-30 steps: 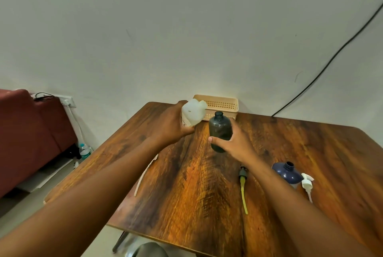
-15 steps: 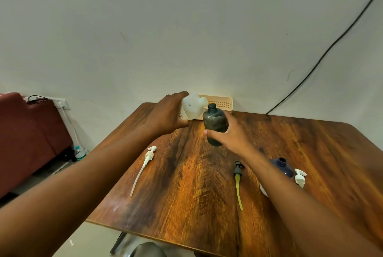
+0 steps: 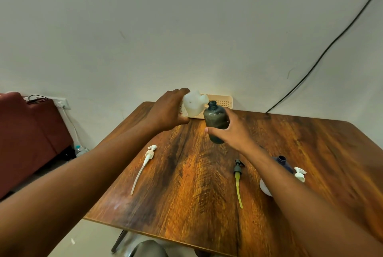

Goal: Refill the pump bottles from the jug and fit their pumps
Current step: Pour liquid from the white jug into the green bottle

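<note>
Closest on the wooden tabletop (image 3: 186,184) lie two loose pumps. The white pump (image 3: 145,163) lies on the left with its long tube pointing toward the near edge. The dark pump (image 3: 238,178) with a yellow tube lies more to the right. Just past the right arm stands a dark blue bottle (image 3: 281,161) with no pump on it, and a small white pump (image 3: 299,174) lies right beside it.

Farther out, the right hand (image 3: 232,132) curls round the grey bottle (image 3: 215,120) and holds it upright, its top open. The left hand (image 3: 167,109) grips the white jug (image 3: 193,103) and tips it sideways — its spout sits right by the grey bottle's mouth.

Behind them, a cream basket (image 3: 223,100) sits at the far edge against the wall — a black cable (image 3: 323,53) runs up that wall.
</note>
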